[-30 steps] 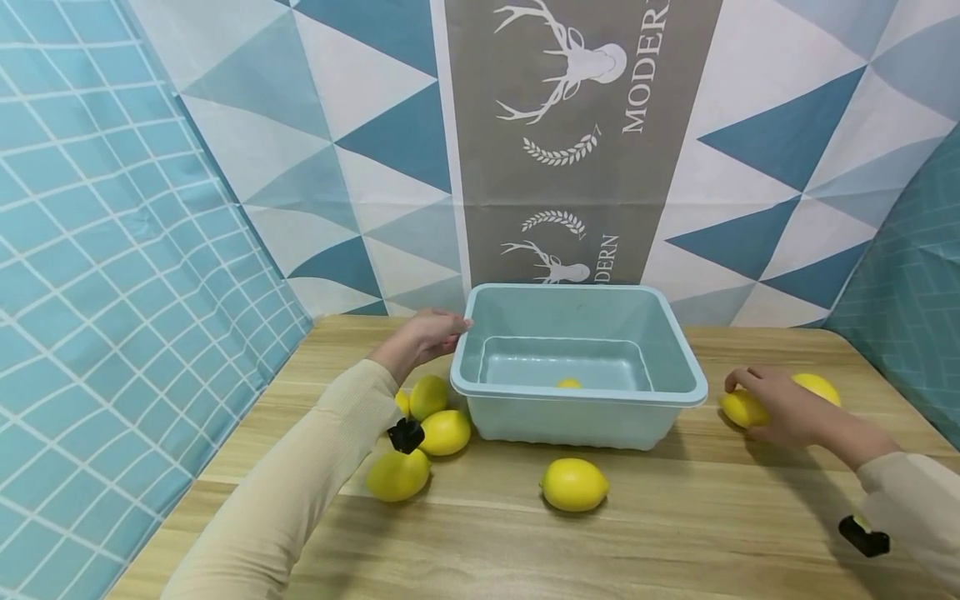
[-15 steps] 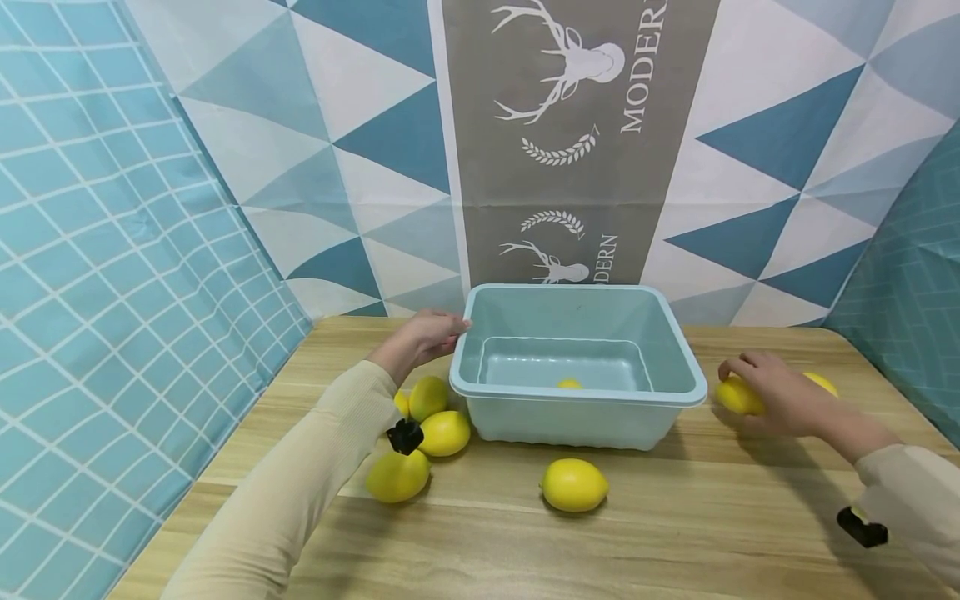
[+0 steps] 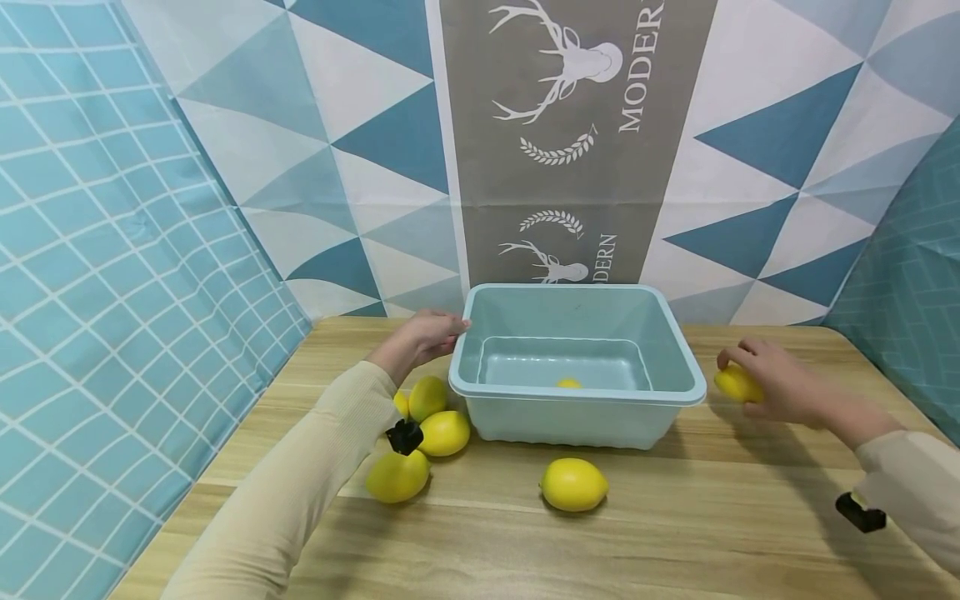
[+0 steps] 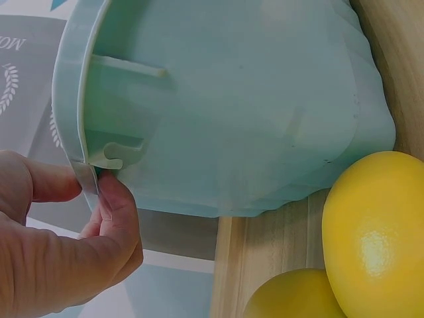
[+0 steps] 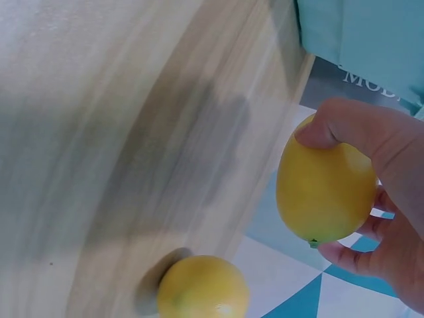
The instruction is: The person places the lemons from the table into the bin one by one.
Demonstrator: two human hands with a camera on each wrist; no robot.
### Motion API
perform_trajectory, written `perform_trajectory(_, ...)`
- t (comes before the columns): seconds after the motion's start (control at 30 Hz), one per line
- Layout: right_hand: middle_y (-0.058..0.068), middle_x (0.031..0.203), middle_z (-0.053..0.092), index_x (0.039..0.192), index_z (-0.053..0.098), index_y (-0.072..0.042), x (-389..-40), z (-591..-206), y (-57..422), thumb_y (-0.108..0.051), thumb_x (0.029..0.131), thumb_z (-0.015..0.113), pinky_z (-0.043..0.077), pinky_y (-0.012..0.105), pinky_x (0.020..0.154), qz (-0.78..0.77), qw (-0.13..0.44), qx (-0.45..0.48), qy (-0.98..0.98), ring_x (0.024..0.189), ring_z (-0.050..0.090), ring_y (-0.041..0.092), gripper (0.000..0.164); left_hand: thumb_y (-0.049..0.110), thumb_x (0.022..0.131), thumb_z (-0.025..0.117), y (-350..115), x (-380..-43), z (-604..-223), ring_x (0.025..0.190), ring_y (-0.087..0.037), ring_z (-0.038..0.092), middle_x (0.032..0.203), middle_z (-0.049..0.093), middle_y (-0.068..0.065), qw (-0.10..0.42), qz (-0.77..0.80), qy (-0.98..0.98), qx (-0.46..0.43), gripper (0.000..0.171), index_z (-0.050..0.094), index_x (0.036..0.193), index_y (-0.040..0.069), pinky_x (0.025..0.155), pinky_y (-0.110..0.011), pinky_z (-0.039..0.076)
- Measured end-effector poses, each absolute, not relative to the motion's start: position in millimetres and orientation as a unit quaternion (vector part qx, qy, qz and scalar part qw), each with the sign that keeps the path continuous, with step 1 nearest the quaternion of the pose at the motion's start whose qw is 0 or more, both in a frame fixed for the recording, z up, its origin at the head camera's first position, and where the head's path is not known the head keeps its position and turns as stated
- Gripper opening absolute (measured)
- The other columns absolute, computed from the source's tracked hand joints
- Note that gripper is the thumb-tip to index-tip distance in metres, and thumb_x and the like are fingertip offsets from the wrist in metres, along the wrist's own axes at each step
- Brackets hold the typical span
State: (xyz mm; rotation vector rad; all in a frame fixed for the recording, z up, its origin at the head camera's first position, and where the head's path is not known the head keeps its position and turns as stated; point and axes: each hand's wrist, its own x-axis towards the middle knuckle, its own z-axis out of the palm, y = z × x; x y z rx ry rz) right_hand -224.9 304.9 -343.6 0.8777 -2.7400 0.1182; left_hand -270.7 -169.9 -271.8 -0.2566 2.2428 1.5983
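My left hand (image 3: 429, 335) pinches the left rim of a light blue plastic tub (image 3: 577, 421) between thumb and fingers; the left wrist view shows the grip on the rim's corner. One lemon (image 3: 569, 383) shows inside the tub, mostly hidden by the front wall. To the right of the tub, my right hand (image 3: 783, 385) grips a lemon (image 5: 324, 189), held above the table with the thumb on one side and the fingers on the other. Another lemon (image 5: 203, 289) lies on the table below it; in the head view the right hand almost wholly hides it.
Several lemons (image 3: 445, 433) lie together left of the tub, partly behind the left forearm. A single lemon (image 3: 573, 485) lies in front of the tub. The wooden table (image 3: 637, 542) meets patterned cloth at the back and sides.
My right hand has lifted its lemon off the table and shifted slightly up and left. The left hand and the tub have stayed in place.
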Motion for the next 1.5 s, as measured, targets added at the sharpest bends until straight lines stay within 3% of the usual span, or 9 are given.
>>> perform_trajectory(0.3,0.007,0.091,0.056,0.099,0.058,-0.008,-227,-332,301,-0.006,0.049,0.091,0.051,0.039,0.068,0.028,0.141,0.313,-0.939,0.080,0.049,0.020,0.060,0.018,0.100,0.051,-170,-270,-273,0.091,-0.013,0.050,0.125,0.051,-0.011,0.186,0.568,0.797,-0.088,0.044,0.044,0.138,-0.002,0.102,-0.027,0.047)
perform_trajectory(0.5,0.007,0.091,0.055,0.100,0.057,-0.009,-230,-326,302,-0.007,0.051,0.091,0.050,0.035,0.066,0.019,0.135,0.321,-0.937,0.080,0.048,0.018,0.060,0.018,0.100,0.051,-170,-271,-273,0.094,-0.013,0.050,0.131,0.050,-0.013,0.186,0.568,0.797,-0.087,0.045,0.043,0.140,-0.001,0.098,-0.025,0.048)
perform_trajectory(0.67,0.007,0.094,0.056,0.102,0.058,-0.011,-232,-316,297,-0.007,0.053,0.090,0.052,0.039,0.071,0.014,0.115,0.310,-0.944,0.083,0.049,0.020,0.059,0.018,0.100,0.052,-170,-271,-271,0.096,-0.014,0.050,0.136,0.049,-0.014,0.184,0.570,0.796,-0.092,0.047,0.041,0.141,-0.001,0.105,-0.029,0.046)
perform_trajectory(0.8,0.008,0.096,0.057,0.103,0.059,-0.011,-233,-308,291,-0.007,0.055,0.090,0.053,0.045,0.077,0.011,0.099,0.300,-0.949,0.087,0.051,0.023,0.058,0.018,0.100,0.052,-170,-271,-271,0.095,-0.013,0.050,0.136,0.049,-0.015,0.183,0.570,0.795,-0.095,0.046,0.042,0.141,-0.001,0.106,-0.029,0.046)
perform_trajectory(1.23,0.007,0.095,0.056,0.104,0.058,-0.011,-234,-297,285,-0.007,0.056,0.090,0.052,0.044,0.076,0.008,0.089,0.305,-0.948,0.087,0.050,0.022,0.058,0.017,0.099,0.052,-170,-270,-272,0.094,-0.013,0.050,0.133,0.049,-0.014,0.183,0.574,0.793,-0.090,0.045,0.043,0.140,-0.001,0.103,-0.028,0.047)
perform_trajectory(1.5,0.006,0.094,0.056,0.103,0.057,-0.012,-235,-290,283,-0.009,0.056,0.091,0.052,0.041,0.074,0.004,0.082,0.304,-0.949,0.085,0.051,0.020,0.058,0.019,0.100,0.052,-169,-271,-274,0.092,-0.011,0.051,0.134,0.051,-0.013,0.179,0.566,0.799,-0.093,0.044,0.045,0.138,-0.001,0.090,-0.020,0.049)
